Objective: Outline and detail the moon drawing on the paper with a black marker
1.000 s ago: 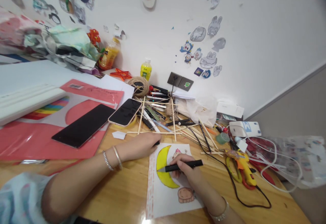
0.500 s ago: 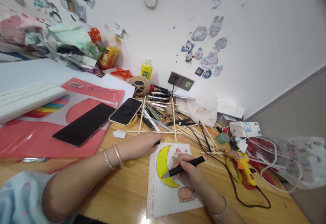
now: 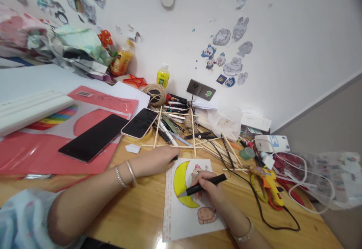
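My right hand (image 3: 210, 190) is closed on a black marker (image 3: 202, 185), whose tip rests on a yellow crescent moon drawn on a white paper sheet (image 3: 183, 219). The sheet lies on the wooden table (image 3: 135, 215) and also shows a small cartoon figure and a brown round shape. My left hand (image 3: 158, 159) lies across the sheet's top left corner, fingers curled, with a small dark object under its fingertips that I cannot make out. Both wrists wear bracelets.
Two phones (image 3: 94, 137) (image 3: 140, 123) lie face up on red paper at the left. Wooden sticks (image 3: 194, 132), markers, a twine roll (image 3: 154, 94) and a yellow glue gun (image 3: 268, 185) with black cable crowd the back and right. Bottles stand by the wall.
The marker tip has shifted slightly along the lower part of the yellow moon and the pen has tilted a little. My left hand stays where it was.
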The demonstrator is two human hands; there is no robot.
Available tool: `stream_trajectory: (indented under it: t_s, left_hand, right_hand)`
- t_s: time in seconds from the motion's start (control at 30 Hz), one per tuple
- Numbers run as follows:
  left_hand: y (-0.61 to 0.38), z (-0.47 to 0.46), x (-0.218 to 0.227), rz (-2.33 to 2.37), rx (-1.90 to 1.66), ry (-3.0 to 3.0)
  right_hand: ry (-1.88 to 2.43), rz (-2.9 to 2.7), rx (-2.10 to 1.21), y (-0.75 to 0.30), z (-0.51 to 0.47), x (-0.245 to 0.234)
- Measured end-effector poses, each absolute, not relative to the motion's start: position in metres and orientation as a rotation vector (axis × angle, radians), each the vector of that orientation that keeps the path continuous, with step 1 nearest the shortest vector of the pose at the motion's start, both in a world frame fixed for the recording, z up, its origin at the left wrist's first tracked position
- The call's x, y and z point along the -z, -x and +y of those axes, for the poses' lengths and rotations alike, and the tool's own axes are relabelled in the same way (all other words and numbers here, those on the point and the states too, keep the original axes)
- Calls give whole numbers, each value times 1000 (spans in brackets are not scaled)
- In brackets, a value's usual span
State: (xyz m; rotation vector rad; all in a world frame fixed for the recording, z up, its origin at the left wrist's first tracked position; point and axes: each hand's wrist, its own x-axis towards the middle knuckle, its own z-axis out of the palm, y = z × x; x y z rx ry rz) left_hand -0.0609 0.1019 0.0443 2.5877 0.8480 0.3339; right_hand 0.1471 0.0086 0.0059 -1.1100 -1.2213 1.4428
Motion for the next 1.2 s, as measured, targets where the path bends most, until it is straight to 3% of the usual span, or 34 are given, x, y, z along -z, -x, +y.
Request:
stream_trajectory:
  t_s: [0.47, 0.93, 1.2]
  left_hand:
    - [62, 104, -41, 838, -364, -2611]
    - [63, 118, -34, 811, -761, -2174]
    - [65, 128, -29, 833, -718, -2121]
  right_hand:
    - [994, -1226, -1402, -146, 9, -7]
    - [967, -1036, -877, -159, 19, -29]
    - [1070, -907, -980, -156, 22, -27]
